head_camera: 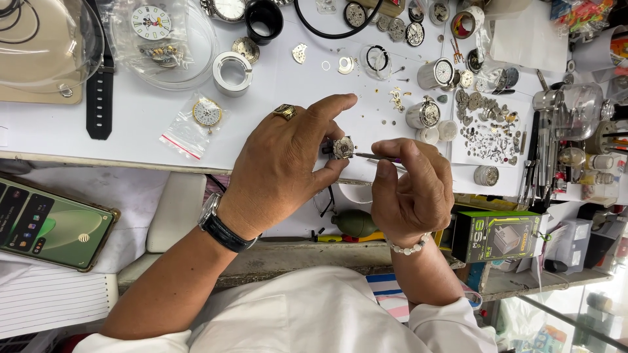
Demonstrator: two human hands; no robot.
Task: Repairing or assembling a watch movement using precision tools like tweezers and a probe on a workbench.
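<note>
Over the white counter (163,124), we hold a small round watch movement (343,148) up in the air between our two hands. Our left hand (284,167) pinches it by the edge, thumb on one side and fingers on the other, and there is a gold ring (285,112) on one finger. Our right hand (412,186) is curled tight around a thin tool (367,155), and the tip of the tool touches the side of the movement. We cannot tell which tiny part the tip is on, because it is too small to see. We think the work is somewhere in the middle. The movement is out of any watch case and has no face or hands on it, so the taking apart looks done. A lot looks left to do, as far as we can judge. Many tiny wheels and screws lie spread on a white sheet (487,134) to the right, well apart from us. A watch face in a little clear bag (196,121) lies on the counter to the left. A black strap (99,91) lies further left, and a row of slim tools (540,167) stands at the right edge. A phone (49,225) with a lit screen rests below the counter on our left side, and nobody touches it.
</note>
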